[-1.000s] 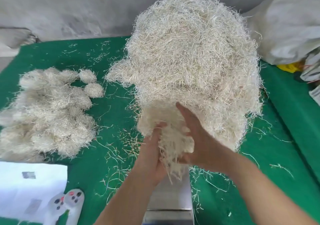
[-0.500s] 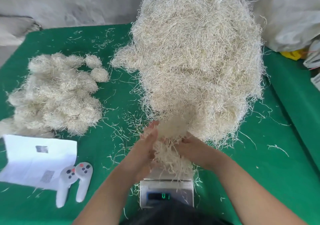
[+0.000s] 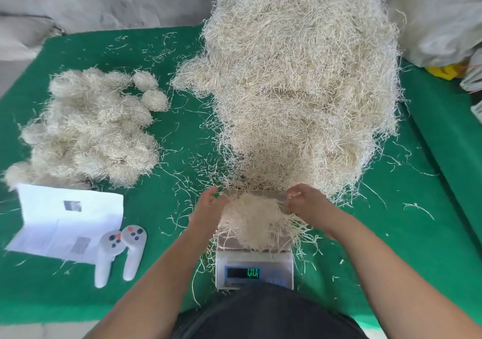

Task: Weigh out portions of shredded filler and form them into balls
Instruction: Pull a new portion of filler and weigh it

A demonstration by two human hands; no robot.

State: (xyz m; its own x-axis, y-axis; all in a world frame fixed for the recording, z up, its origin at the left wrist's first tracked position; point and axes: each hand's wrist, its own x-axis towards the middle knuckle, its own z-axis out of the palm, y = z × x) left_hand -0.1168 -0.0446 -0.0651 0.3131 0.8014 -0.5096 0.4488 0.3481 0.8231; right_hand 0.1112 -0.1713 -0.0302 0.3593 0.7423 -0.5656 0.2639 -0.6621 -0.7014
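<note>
Green felt-like cloth covers the whole work surface, with a grey wall behind it and a pale woven sack slumped at the far right. Loose pale strands lie scattered over the cloth.

Readable writing is scarce: the small silver digital scale near the front edge shows green lit digits, too blurred to read with certainty, and the white folded paper sheet at the left carries two small grey printed patches whose content cannot be made out.

One large mound of cream shredded filler rises behind the scale. One heap of finished filler balls sits to the left, too tangled together to count, with two separate small balls just beyond its far right edge. Two white handheld controllers with dark and red buttons lie side by side, overlapping the paper's corner.

A single loose portion of filler rests on the scale's platform, strands spilling over its edges. The left hand is beside the portion's left flank, fingers loosely bent and touching the strands. The right hand sits at the portion's far right corner, fingers curled inward, pinching a few strands.
</note>
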